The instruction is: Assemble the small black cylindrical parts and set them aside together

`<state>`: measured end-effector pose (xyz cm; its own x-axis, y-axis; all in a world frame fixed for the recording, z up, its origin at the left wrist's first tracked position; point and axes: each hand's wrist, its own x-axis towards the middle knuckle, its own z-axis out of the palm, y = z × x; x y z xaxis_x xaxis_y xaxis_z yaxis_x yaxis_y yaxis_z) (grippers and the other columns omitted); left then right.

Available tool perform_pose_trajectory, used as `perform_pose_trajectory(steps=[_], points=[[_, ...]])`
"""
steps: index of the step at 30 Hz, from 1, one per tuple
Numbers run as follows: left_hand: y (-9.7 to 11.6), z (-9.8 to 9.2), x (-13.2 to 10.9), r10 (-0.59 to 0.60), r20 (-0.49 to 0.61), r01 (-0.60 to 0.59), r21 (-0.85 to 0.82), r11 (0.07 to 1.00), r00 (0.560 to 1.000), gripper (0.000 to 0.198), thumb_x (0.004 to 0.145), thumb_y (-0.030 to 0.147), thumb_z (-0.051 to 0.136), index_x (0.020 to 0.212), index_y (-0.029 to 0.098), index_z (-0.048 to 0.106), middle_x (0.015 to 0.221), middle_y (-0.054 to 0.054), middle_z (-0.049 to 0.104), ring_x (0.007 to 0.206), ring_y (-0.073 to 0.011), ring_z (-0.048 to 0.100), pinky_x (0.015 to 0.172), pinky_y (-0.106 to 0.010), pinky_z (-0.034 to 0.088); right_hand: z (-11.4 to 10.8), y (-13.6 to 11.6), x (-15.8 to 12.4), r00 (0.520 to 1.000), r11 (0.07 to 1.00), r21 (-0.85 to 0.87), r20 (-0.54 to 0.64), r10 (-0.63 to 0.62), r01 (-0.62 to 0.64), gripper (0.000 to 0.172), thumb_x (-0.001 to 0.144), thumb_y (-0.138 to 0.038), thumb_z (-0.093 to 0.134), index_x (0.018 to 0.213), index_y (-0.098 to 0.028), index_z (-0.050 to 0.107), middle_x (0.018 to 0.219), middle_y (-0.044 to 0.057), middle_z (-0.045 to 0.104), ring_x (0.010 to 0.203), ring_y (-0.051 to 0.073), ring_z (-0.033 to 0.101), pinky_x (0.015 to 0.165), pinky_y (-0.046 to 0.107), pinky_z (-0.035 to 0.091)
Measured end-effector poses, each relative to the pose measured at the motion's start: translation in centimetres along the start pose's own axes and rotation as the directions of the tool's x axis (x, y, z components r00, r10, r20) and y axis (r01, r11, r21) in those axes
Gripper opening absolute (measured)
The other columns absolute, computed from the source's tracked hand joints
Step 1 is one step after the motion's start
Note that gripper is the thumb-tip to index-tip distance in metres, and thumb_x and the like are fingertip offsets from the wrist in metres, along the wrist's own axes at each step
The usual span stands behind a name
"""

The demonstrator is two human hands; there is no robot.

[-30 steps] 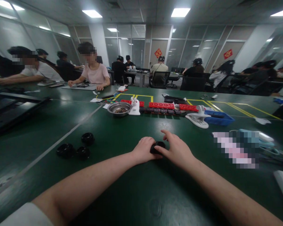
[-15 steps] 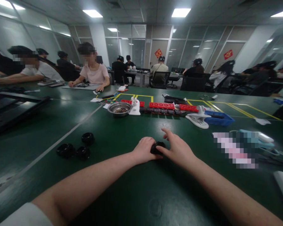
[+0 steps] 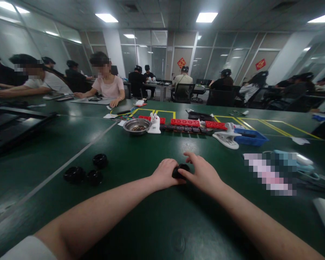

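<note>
A small black round part [image 3: 183, 171] rests on the green table in front of me. My left hand [image 3: 168, 174] is wrapped round its left side, thumb low and fingers behind. My right hand [image 3: 202, 169] is at its right side, the thumb touching the part's front and the fingers raised and apart from the thumb. To the left on the table lie three similar black round parts: one at the back [image 3: 100, 160], one at the left [image 3: 74, 174] and one at the right [image 3: 94, 177].
Further back stand a metal bowl [image 3: 137, 127] with small pieces, red blocks [image 3: 185, 123], white clamps [image 3: 227, 136] and a blue tray [image 3: 253, 138]. A blurred pink item [image 3: 268, 173] and cables lie right. A black frame [image 3: 21, 126] is left. People sit beyond.
The fingers of my right hand have curled slightly inward over the black part. The view has shifted a little. My left hand keeps its hold.
</note>
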<state>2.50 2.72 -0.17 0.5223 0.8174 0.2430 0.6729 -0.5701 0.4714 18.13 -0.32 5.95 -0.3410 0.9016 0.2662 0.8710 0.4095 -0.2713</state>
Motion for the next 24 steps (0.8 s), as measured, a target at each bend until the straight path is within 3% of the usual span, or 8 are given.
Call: perform_pose_trajectory(steps=[4, 7, 9, 14, 17, 19, 21, 24], points=[[-0.1, 0.2, 0.0, -0.018, -0.010, 0.018, -0.015, 1.000, 1.000, 0.046, 0.058, 0.052, 0.066, 0.085, 0.018, 0.049, 0.088, -0.004, 0.052, 0.091, -0.0243, 0.048, 0.081, -0.037, 0.040, 0.2, -0.1, -0.1, 0.995, 0.986, -0.147, -0.052, -0.088, 0.079, 0.042, 0.072, -0.036, 0.058, 0.105, -0.013, 0.050, 0.083, 0.010, 0.063, 0.082, 0.026, 0.057, 0.078, 0.041, 0.041], [-0.1, 0.2, -0.1, -0.025, -0.011, 0.025, -0.033, 0.999, 1.000, 0.048, 0.058, 0.053, 0.066, 0.087, 0.018, 0.050, 0.090, -0.005, 0.052, 0.093, -0.0247, 0.047, 0.082, -0.037, 0.040, -0.3, 0.2, -0.1, 0.983, 0.983, -0.028, 0.043, -0.181, 0.182, 0.043, 0.071, -0.021, 0.056, 0.112, -0.016, 0.044, 0.096, 0.008, 0.063, 0.095, 0.023, 0.055, 0.093, 0.044, 0.031], [-0.1, 0.2, -0.1, -0.015, -0.007, 0.015, -0.030, 0.999, 1.000, 0.049, 0.058, 0.055, 0.065, 0.087, 0.018, 0.050, 0.091, -0.005, 0.053, 0.093, -0.0250, 0.047, 0.082, -0.038, 0.040, -0.7, 0.4, -0.1, 0.979, 0.983, 0.049, 0.089, -0.181, 0.177, 0.050, 0.069, -0.018, 0.055, 0.116, -0.017, 0.039, 0.106, 0.008, 0.060, 0.102, 0.023, 0.052, 0.096, 0.045, 0.028], [0.0, -0.1, 0.0, 0.000, 0.004, 0.001, -0.019, 1.000, 1.000, 0.049, 0.059, 0.055, 0.065, 0.087, 0.018, 0.051, 0.090, -0.005, 0.053, 0.092, -0.0247, 0.048, 0.082, -0.038, 0.040, -0.3, 0.3, 0.1, 0.999, 0.999, -0.015, -0.034, -0.033, 0.032, 0.045, 0.073, -0.038, 0.056, 0.109, -0.015, 0.046, 0.090, 0.008, 0.062, 0.086, 0.025, 0.056, 0.079, 0.041, 0.041], [0.2, -0.2, -0.1, -0.023, 0.004, 0.023, -0.022, 0.999, 1.000, 0.048, 0.058, 0.053, 0.067, 0.087, 0.018, 0.051, 0.089, -0.004, 0.053, 0.092, -0.0248, 0.048, 0.082, -0.037, 0.040, 0.0, 0.2, 0.0, 0.996, 0.993, -0.081, -0.036, -0.087, 0.084, 0.039, 0.071, -0.037, 0.060, 0.103, -0.016, 0.051, 0.082, 0.006, 0.062, 0.080, 0.024, 0.057, 0.079, 0.042, 0.040], [0.3, -0.3, -0.1, -0.037, 0.002, 0.037, -0.032, 0.999, 0.999, 0.048, 0.057, 0.052, 0.067, 0.086, 0.018, 0.051, 0.089, -0.005, 0.053, 0.092, -0.0248, 0.048, 0.082, -0.038, 0.040, -0.1, 0.3, 0.0, 0.984, 0.983, -0.054, 0.013, -0.176, 0.176, 0.036, 0.071, -0.026, 0.060, 0.104, -0.017, 0.050, 0.088, 0.006, 0.062, 0.085, 0.024, 0.056, 0.083, 0.041, 0.039], [0.3, -0.3, -0.1, -0.035, 0.003, 0.035, -0.042, 0.998, 0.999, 0.049, 0.058, 0.053, 0.066, 0.088, 0.018, 0.051, 0.092, -0.005, 0.054, 0.094, -0.0250, 0.048, 0.083, -0.038, 0.040, -0.3, 0.5, -0.1, 0.963, 0.966, 0.037, 0.076, -0.260, 0.258, 0.044, 0.070, -0.015, 0.058, 0.111, -0.018, 0.045, 0.100, 0.006, 0.060, 0.095, 0.022, 0.054, 0.087, 0.038, 0.038], [0.2, -0.1, -0.1, -0.024, -0.005, 0.024, -0.035, 0.999, 1.000, 0.049, 0.058, 0.052, 0.066, 0.088, 0.017, 0.051, 0.093, -0.006, 0.054, 0.094, -0.0250, 0.048, 0.084, -0.038, 0.040, -0.7, 0.8, -0.1, 0.962, 0.963, 0.078, 0.073, -0.264, 0.258, 0.052, 0.069, -0.015, 0.057, 0.118, -0.016, 0.040, 0.114, 0.010, 0.054, 0.107, 0.022, 0.048, 0.090, 0.037, 0.037]])
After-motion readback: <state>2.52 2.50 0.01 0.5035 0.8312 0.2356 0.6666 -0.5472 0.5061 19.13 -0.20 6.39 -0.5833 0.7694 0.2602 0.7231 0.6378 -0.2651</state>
